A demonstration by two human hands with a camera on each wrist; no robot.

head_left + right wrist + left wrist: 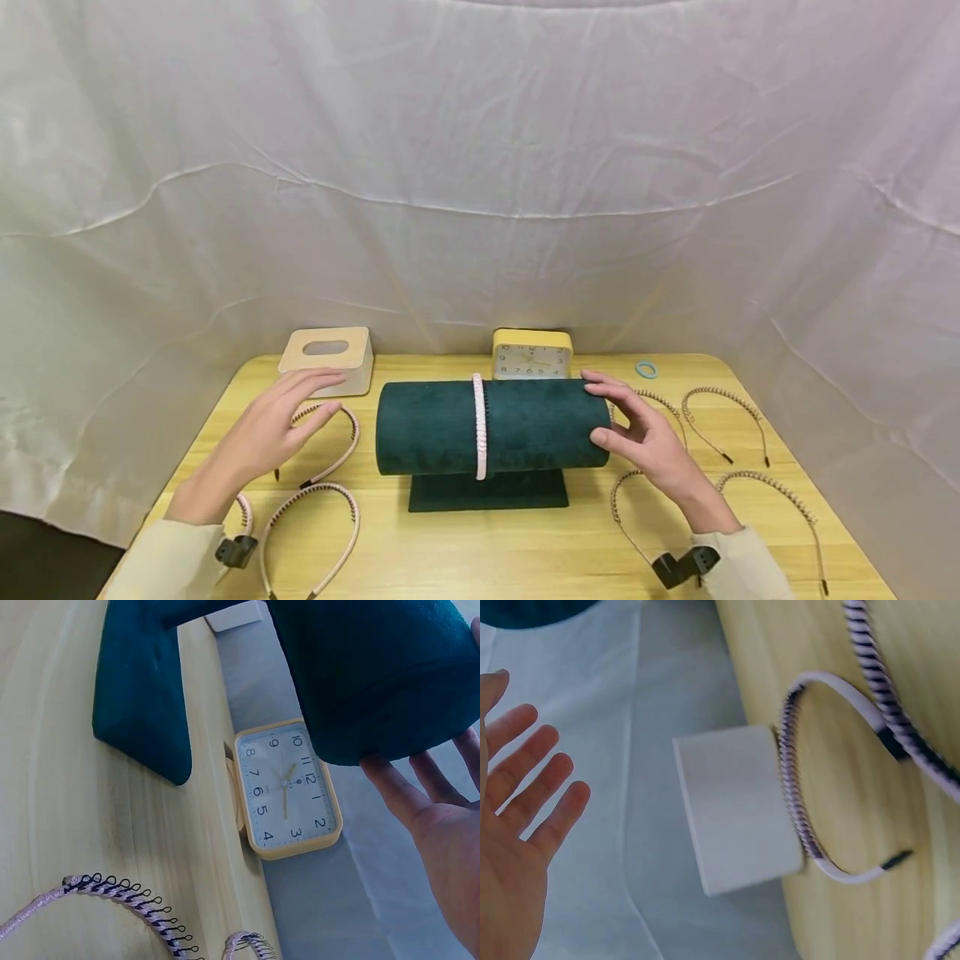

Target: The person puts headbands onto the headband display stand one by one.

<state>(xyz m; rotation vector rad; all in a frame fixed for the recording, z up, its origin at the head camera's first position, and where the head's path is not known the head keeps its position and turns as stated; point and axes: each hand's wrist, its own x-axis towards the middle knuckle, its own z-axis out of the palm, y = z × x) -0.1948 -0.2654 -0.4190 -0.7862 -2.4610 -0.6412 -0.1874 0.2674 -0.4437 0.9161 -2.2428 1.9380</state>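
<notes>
A dark green velvet display roll [427, 425] lies crosswise on its matching base [487, 493]. A pale pink headband [481, 433] sits around the roll near its middle. My right hand [648, 442] touches the roll's right end, its fingertips on top and the thumb at the front; in the right wrist view the extended fingers meet the end's edge while the palm stays apart from it. Empty and with loosely spread fingers, my left hand [262, 433] hovers left of the roll. Under it lies another pink headband [356, 433] with dark coils.
More pink headbands lie at the left, one [356, 521] toward the front. Several headbands with looped edges, including one [804, 510], rest at the right. Along the back stand a tissue box [360, 375] and a yellow clock [532, 339]. A blue ring [637, 367] lies back right.
</notes>
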